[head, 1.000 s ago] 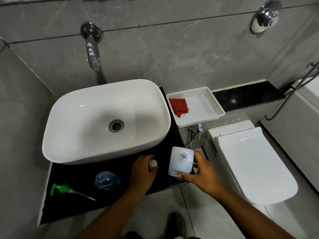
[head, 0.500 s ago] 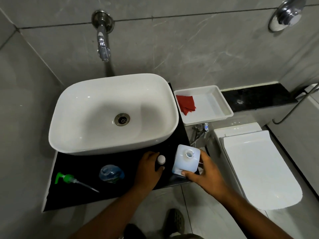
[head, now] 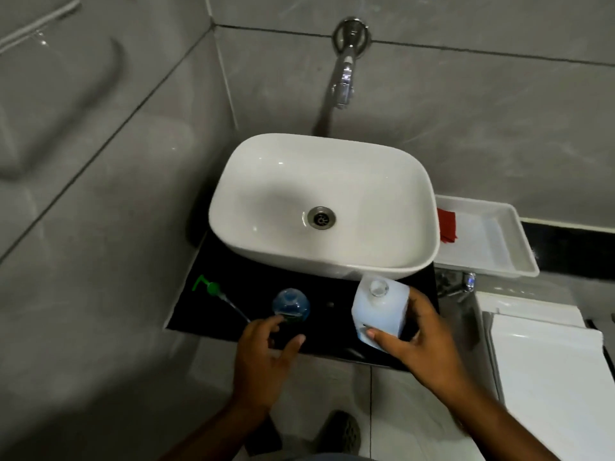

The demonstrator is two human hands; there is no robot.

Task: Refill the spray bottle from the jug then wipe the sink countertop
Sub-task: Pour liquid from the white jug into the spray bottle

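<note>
A white translucent jug [head: 379, 311] stands on the black countertop [head: 213, 314] in front of the white basin [head: 382, 181]. My right hand [head: 416, 341] grips the jug from its right and near side. The uncapped blue spray bottle [head: 291, 302] stands upright to the left of the jug. My left hand [head: 266, 351] is at the bottle's near side, fingers spread, with nothing in them. The green spray head [head: 209, 287] lies with its tube on the countertop's left end. A small round spot [head: 330, 304] shows on the countertop between bottle and jug.
A white tray [head: 499, 247] to the right of the basin holds a folded red cloth [head: 447, 224]. A chrome tap [head: 344, 78] juts from the grey wall above the basin. The white toilet [head: 549, 377] stands at the right, and my shoe [head: 342, 430] is on the floor below.
My left hand has moved left from beside the jug to the blue bottle, and the white cap is no longer in its fingers. The view has swung left. My right hand stays on the jug.
</note>
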